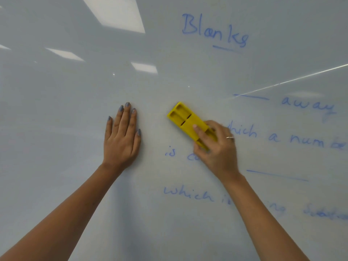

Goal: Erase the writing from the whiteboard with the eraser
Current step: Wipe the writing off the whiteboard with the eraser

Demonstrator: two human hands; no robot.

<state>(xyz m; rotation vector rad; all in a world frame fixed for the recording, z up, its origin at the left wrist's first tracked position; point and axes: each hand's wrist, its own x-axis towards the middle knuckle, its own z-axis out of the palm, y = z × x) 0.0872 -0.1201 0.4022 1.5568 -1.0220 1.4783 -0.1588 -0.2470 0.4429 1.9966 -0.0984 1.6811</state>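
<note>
While the whiteboard point(79, 113) fills the whole view, its glossy surface carries pale reflections of ceiling light panels across the upper left, and a thin bright line runs diagonally in from the right edge. Blue writing point(214, 31) occupies the right half: "Blanks" with an underline at top, then "away" after a drawn dash, a partly covered line reading "hich a numb…", "is" followed by a hidden word, a long blue dash, and a bottom line starting "which", which fades into smears toward the right. The left half of the board shows no writing. Left hand point(121, 137): palm flat against the board left of centre, fingers straight and close together, thumb alongside, nails painted grey-blue. Right hand point(214, 147): grips the lower end of the eraser, fingers curled over its back, thumb under its near edge; a ring point(230, 137) shows on one finger. Yellow eraser point(185, 119): rectangular, moulded recesses facing the camera, lies against the board tilted up and to the left, between the two hands, just left of the "hich" line.
</note>
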